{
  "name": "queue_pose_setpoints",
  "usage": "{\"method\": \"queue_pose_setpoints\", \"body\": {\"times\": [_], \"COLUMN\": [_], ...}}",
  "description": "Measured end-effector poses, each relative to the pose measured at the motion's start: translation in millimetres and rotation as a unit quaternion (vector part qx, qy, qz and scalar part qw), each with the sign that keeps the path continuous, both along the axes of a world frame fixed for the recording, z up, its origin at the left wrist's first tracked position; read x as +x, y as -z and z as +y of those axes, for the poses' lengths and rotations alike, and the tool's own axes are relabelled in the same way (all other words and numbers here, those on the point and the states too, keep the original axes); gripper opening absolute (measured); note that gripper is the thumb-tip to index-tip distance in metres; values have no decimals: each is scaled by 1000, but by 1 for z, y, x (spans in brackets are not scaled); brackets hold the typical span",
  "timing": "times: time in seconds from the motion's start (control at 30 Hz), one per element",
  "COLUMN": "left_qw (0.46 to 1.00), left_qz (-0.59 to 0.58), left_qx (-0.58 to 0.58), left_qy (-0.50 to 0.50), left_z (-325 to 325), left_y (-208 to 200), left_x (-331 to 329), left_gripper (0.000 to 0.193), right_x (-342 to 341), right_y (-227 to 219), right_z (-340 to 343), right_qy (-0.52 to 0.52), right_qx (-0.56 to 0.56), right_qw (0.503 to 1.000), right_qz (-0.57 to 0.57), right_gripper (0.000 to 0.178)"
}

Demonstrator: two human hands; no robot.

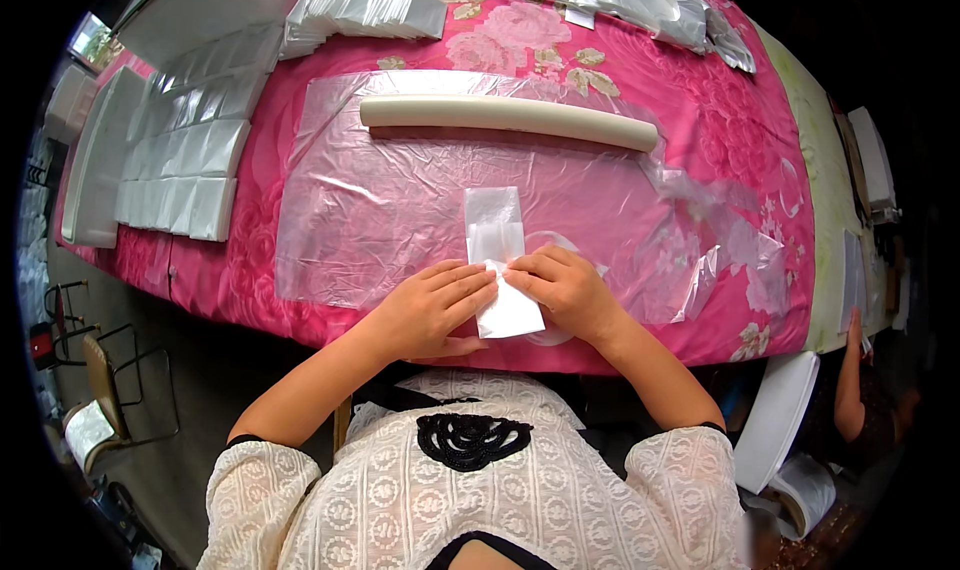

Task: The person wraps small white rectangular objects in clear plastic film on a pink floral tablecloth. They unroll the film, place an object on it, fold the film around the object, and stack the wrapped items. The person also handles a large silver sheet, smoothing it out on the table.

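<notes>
the white folded packet (510,310) is right in front of me, near the close edge of the table, its length pointing away from my body and its lower part turned a little to the right. a narrower white strip (493,210) shows beyond my fingertips, over the clear plastic sheet (340,230). my left hand (435,305) lies palm down, wide rather than closed: the fingers stretch together to the right, their tips on the packet's left side, while the thumb stands apart, lower down. my right hand (565,290) comes in from the other side with bent fingers, thumb and forefinger tips meeting the packet near its fold; i cannot tell whether they pinch it or only press. both elbows are bent and turned outward, the forearms slanting inward to meet at the packet.

past it, a long cream tube (510,117) lies crosswise on the plastic. under that spreads the pink flowered cloth (520,40) of the table. white packets stand in rows (185,165) to my left beside a white tray (95,170), and another row (365,10) leans farther off. at far right, another person's arm (850,385) shows.
</notes>
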State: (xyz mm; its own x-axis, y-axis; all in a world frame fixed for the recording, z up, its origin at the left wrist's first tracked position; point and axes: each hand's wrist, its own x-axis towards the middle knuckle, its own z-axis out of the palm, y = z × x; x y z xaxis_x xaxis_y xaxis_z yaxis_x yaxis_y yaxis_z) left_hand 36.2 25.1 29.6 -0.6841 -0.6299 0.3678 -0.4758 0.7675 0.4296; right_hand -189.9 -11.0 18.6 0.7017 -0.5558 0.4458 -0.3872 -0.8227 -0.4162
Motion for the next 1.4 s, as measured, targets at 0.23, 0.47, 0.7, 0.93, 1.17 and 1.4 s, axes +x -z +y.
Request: {"method": "queue_pose_setpoints", "body": {"times": [0.23,0.47,0.7,0.93,1.17,1.4], "left_qw": [994,865,863,971,961,963], "left_qz": [67,215,150,-32,-112,-120], "left_qx": [47,343,343,22,49,57], "left_qy": [-73,-296,-339,-236,-249,-235], "left_z": [-1,-22,-34,-23,-26,-25], "left_y": [17,3,-4,6,27,27], "left_x": [-3,-20,-13,-38,-47,-46], "left_gripper": [41,47,63,70,92,105], "right_x": [-1,15,23,23,28,20], "right_y": [0,-15,-19,-16,-24,-21], "right_z": [-5,-39,-50,-49,-47,-36], "right_qy": [60,198,242,243,262,236], "right_qx": [191,489,528,504,502,396], "right_qw": [977,850,812,826,821,883], "right_qz": [-68,17,55,67,73,92], "right_gripper": [16,25,28,28,28,21]}}
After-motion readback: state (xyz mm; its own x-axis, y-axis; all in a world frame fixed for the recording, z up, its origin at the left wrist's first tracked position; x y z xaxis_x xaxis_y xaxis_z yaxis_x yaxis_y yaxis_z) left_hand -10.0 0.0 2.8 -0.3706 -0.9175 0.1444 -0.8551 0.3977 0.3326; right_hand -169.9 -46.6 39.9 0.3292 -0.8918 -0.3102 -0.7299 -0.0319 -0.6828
